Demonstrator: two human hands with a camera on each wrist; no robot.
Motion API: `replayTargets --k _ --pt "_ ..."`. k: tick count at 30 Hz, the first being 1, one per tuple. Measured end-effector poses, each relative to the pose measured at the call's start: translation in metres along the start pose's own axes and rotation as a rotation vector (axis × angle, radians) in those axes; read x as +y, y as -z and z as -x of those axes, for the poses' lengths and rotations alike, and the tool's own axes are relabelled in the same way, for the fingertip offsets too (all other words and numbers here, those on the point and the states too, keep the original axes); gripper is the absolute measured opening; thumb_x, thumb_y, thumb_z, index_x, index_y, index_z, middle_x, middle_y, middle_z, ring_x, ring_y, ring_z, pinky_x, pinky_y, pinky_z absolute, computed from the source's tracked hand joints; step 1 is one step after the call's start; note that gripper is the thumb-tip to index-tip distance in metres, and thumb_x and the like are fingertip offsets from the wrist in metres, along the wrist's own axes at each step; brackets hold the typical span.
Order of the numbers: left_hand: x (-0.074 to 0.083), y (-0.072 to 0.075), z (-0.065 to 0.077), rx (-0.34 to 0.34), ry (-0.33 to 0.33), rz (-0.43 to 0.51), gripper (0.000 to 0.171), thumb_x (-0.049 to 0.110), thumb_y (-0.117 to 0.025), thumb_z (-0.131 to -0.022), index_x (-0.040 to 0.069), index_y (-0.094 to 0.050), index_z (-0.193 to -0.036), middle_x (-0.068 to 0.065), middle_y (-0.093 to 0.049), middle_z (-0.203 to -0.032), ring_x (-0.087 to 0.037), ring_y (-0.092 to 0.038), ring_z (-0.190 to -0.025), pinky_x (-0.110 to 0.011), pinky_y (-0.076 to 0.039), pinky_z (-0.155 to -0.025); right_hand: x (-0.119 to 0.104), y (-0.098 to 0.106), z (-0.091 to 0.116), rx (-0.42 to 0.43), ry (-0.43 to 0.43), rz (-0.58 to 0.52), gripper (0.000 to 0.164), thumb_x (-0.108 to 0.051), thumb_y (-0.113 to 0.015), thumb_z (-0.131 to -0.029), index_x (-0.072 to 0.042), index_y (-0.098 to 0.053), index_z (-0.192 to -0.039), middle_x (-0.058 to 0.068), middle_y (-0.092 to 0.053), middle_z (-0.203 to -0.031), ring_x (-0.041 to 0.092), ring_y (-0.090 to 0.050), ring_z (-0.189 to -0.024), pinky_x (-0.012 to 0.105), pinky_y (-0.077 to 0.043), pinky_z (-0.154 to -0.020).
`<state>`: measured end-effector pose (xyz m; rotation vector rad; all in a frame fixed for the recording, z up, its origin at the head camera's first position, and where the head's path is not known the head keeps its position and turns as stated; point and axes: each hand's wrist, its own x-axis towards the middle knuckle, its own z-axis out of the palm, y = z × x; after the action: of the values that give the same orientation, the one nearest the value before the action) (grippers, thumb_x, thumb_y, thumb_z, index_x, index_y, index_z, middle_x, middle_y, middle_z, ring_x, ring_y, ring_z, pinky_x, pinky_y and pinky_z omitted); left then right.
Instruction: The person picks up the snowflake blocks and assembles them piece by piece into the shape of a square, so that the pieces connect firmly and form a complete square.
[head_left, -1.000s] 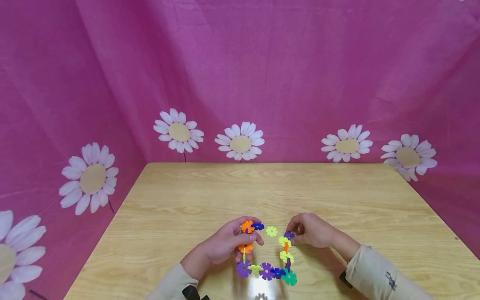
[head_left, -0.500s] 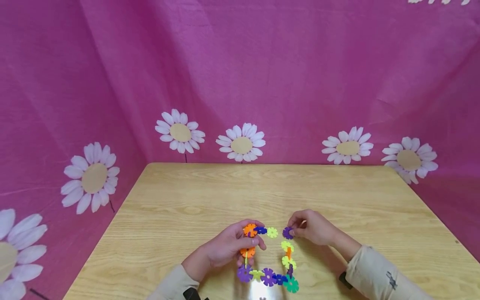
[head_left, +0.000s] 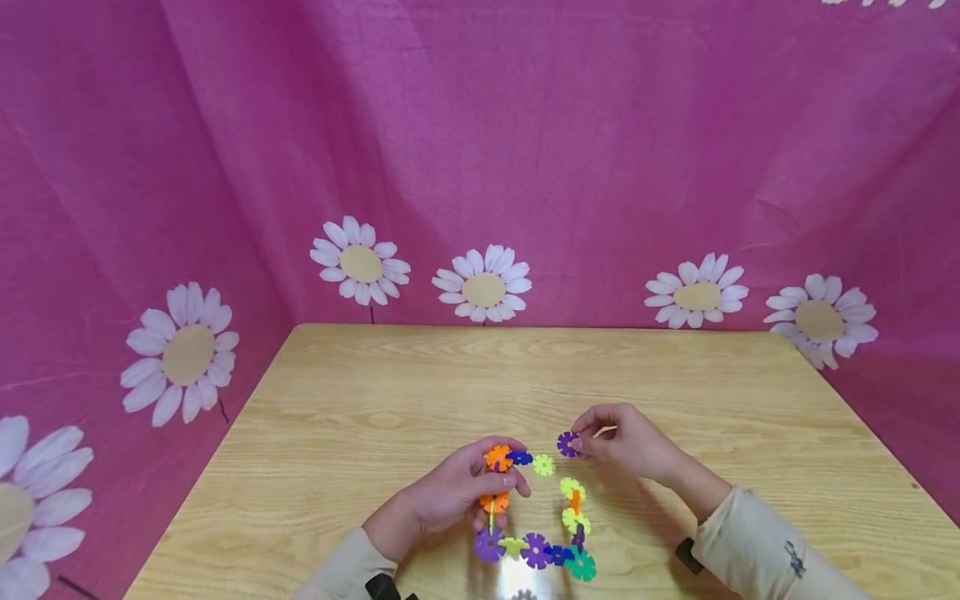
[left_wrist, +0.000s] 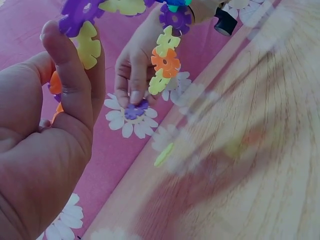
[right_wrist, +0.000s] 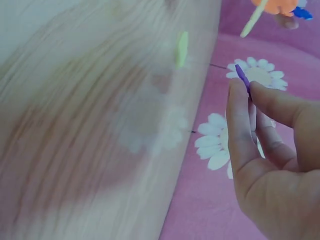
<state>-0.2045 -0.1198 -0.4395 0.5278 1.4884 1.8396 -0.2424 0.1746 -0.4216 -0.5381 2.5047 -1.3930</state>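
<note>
My left hand (head_left: 453,492) grips a chain of toothed plastic flower discs by its orange discs (head_left: 494,503). The chain bends into an open-sided square, with a blue disc (head_left: 519,458) at one end and a yellow disc (head_left: 572,488) at the other. A green disc (head_left: 581,564) forms the near right corner. Between thumb and fingertips, my right hand (head_left: 630,442) pinches a single purple disc (head_left: 567,444), apart from the chain; the right wrist view has this purple disc (right_wrist: 242,78) edge-on. A loose yellow-green disc (left_wrist: 163,155) lies on the table.
The wooden table (head_left: 390,383) stretches away to a pink cloth backdrop (head_left: 570,150) printed with white daisies. Part of a white flower-shaped spot (head_left: 524,595) shows at the bottom edge, near a bright glare on the tabletop.
My right hand has drawn the purple disc off the chain's yellow end, away from me and slightly left. The left hand and the chain have barely shifted.
</note>
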Motion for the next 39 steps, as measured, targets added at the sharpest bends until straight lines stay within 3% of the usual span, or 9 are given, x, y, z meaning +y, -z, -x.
replayTargets --k 6,14,22,26,39 --pt "0.0 -0.001 -0.001 -0.01 -0.006 -0.011 0.058 0.022 -0.059 -0.101 0.003 -0.03 -0.148 -0.001 -0.07 -0.109 -0.003 -0.064 -0.06 -0.017 -0.051 -0.047 -0.012 -0.003 0.003 0.003 -0.018 -0.111 0.021 -0.008 -0.07 -0.091 0.006 -0.065 -0.105 0.015 -0.067 -0.092 0.032 -0.073 -0.085 0.041 -0.062 -0.075" --pt "0.001 0.0 -0.001 -0.017 -0.018 -0.014 0.059 0.022 -0.057 -0.102 0.003 -0.027 -0.149 -0.001 -0.07 -0.109 -0.004 -0.066 -0.062 -0.016 -0.05 -0.047 -0.029 -0.008 0.009 -0.052 -0.042 -0.232 0.028 -0.01 -0.071 -0.092 0.01 -0.064 -0.11 0.014 -0.067 -0.093 0.028 -0.074 -0.087 0.044 -0.061 -0.08" --pt "0.0 0.001 -0.001 -0.016 -0.027 -0.012 0.054 0.02 -0.056 -0.103 0.006 -0.031 -0.149 0.0 -0.07 -0.109 -0.004 -0.065 -0.062 -0.016 -0.05 -0.047 -0.036 -0.014 0.013 -0.097 -0.098 -0.346 0.033 -0.012 -0.07 -0.093 0.011 -0.061 -0.114 0.011 -0.066 -0.097 0.021 -0.073 -0.087 0.038 -0.061 -0.081" --pt "-0.001 0.0 -0.001 -0.008 -0.032 -0.023 0.051 0.02 -0.057 -0.103 0.011 -0.035 -0.148 -0.001 -0.07 -0.109 -0.003 -0.064 -0.061 -0.016 -0.049 -0.045 -0.035 -0.019 0.014 -0.092 -0.118 -0.408 0.033 -0.01 -0.069 -0.094 0.013 -0.059 -0.115 0.011 -0.069 -0.099 0.017 -0.072 -0.088 0.034 -0.061 -0.082" --pt "0.0 0.001 -0.002 0.007 -0.042 -0.03 0.052 0.02 -0.056 -0.103 0.011 -0.034 -0.149 0.0 -0.069 -0.106 -0.002 -0.062 -0.058 -0.016 -0.047 -0.044 -0.043 -0.031 0.019 -0.065 -0.14 -0.534 0.027 -0.009 -0.067 -0.094 0.01 -0.06 -0.112 0.004 -0.072 -0.094 0.013 -0.072 -0.087 0.03 -0.061 -0.082"
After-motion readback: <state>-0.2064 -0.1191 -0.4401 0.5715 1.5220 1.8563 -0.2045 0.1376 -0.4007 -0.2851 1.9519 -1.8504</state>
